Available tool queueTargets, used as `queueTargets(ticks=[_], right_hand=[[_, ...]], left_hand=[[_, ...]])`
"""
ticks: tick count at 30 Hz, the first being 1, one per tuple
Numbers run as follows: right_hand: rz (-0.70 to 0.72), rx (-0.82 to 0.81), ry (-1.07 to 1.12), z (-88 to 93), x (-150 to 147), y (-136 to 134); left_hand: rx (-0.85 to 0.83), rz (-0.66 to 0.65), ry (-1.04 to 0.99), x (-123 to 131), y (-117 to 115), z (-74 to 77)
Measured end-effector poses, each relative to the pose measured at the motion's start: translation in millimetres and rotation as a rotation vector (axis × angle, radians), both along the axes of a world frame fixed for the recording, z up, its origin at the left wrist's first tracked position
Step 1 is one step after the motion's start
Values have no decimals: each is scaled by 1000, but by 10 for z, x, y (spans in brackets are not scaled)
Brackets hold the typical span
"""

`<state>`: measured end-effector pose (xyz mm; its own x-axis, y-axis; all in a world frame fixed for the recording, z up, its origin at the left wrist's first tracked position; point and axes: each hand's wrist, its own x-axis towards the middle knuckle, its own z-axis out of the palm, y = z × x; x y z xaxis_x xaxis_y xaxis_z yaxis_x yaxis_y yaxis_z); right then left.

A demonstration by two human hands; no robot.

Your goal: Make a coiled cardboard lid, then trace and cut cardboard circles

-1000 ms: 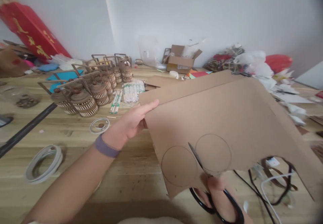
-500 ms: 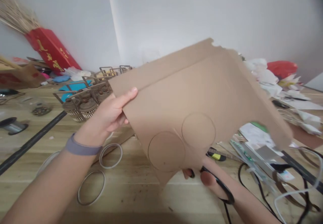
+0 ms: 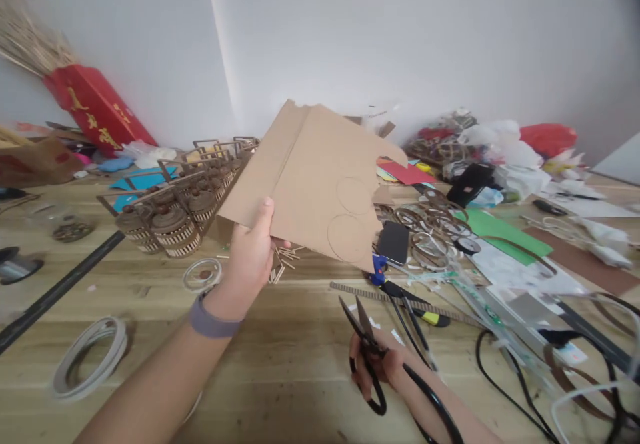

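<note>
My left hand [image 3: 255,247] grips the lower left edge of a brown cardboard sheet [image 3: 305,171], thumb on top and fingers beneath. Two drawn circles show near the sheet's right side, where its edge is cut unevenly. My right hand [image 3: 377,357] is closed round the black handles of a pair of scissors [image 3: 369,337]. Their blades are slightly apart and point up toward the sheet without touching it.
Lidded woven baskets [image 3: 175,227] stand at the left, behind white rings [image 3: 93,357]. Thin sticks [image 3: 283,264] lie under the sheet. A black phone-like slab [image 3: 393,243], brown hoops, a cutter [image 3: 425,311] and green paper [image 3: 510,234] cover the right.
The cardboard has turned and moved back and left, away from the scissors. My right hand and the scissors, partly hidden before, now show below it. My left hand has moved right.
</note>
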<state>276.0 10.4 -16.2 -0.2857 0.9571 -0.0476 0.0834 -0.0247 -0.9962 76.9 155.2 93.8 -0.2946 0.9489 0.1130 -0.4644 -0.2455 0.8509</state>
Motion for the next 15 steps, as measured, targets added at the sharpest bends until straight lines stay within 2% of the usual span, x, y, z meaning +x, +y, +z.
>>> queueTargets(ticks=[3,7,11,15], right_hand=[[-10,-21,7,8,-136,25],[-109,-74,91,72,-372,154],[-217,-195,214,129,-539,266],[-253,-241,301,123,-587,321]], left_hand=[[-62,10,-9,94,-46,-162],[-146,20,51,183,-175,-373],[-159,37,126,225,-302,-537],[-148,71,230,215,-382,-680]])
